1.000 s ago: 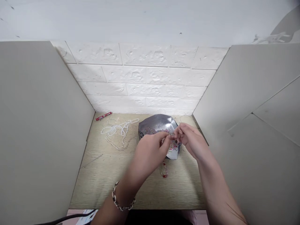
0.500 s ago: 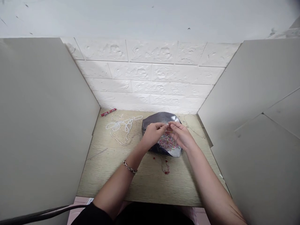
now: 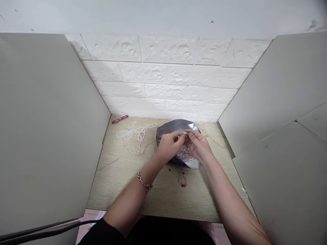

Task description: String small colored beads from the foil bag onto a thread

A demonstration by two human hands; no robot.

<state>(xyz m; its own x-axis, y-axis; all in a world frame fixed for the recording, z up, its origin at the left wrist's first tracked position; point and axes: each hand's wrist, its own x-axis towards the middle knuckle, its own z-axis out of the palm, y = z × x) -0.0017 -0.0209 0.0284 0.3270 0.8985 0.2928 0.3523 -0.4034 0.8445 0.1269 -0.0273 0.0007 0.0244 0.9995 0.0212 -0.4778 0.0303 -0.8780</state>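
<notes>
My left hand point(image 3: 170, 144) and my right hand point(image 3: 199, 144) meet fingertip to fingertip above a dark, shiny bag-like container point(image 3: 176, 126). Both are closed in a pinch; whatever lies between the fingertips is too small to make out. Many small pink and multicoloured beads point(image 3: 185, 154) lie in the container below my hands. Just in front of it, a strand of red and pink beads point(image 3: 184, 180) rests on the table, with a single red bead point(image 3: 169, 169) at its left end. A chain bracelet point(image 3: 144, 181) circles my left wrist.
White bead strands point(image 3: 139, 133) and a pearl-like string point(image 3: 130, 150) lie on the table point(image 3: 120, 190) to the left. A red packet point(image 3: 120, 119) sits at the back left corner. Thin strands point(image 3: 213, 137) lie at the right. Grey panels point(image 3: 51, 129) flank the table; a white brick-patterned wall point(image 3: 153, 73) stands behind.
The view has shifted slightly. My hands stay together over the container; the fingertips have drawn closer, with the right fingers now pinched more tightly against the left.
</notes>
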